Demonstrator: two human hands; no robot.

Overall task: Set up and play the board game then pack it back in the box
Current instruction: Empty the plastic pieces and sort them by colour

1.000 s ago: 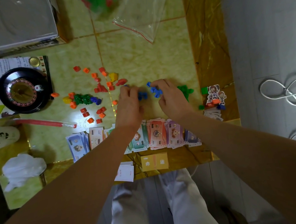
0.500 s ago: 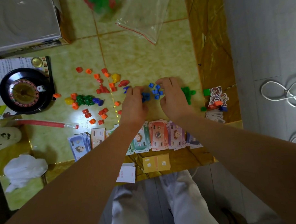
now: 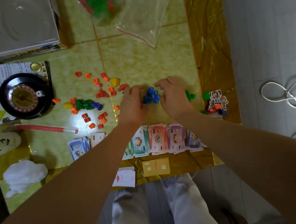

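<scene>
A small heap of blue plastic houses (image 3: 151, 97) lies on the green table top, between my two hands. My left hand (image 3: 133, 104) sits on the heap's left side, fingers curved down against it. On the right side, my right hand (image 3: 174, 96) cups the heap with its fingers arched over the far edge. Neither hand visibly lifts a piece. Red and orange houses (image 3: 101, 94) are scattered to the left, and green houses (image 3: 190, 95) peek out beyond my right hand. Fanned play money (image 3: 159, 138) lies in a row under my forearms.
A roulette wheel (image 3: 22, 96) and the game box (image 3: 21, 24) are at the left. A clear zip bag (image 3: 140, 23) lies at the back, with cardboard character standees (image 3: 217, 99) at the right edge. Yellow cards (image 3: 156, 167) and white cards (image 3: 124, 178) lie near me. A white cable (image 3: 281, 93) is on the floor.
My hands have closed in from both sides, and the scattered blue houses are now bunched in a tighter heap between them. The view has shifted slightly.
</scene>
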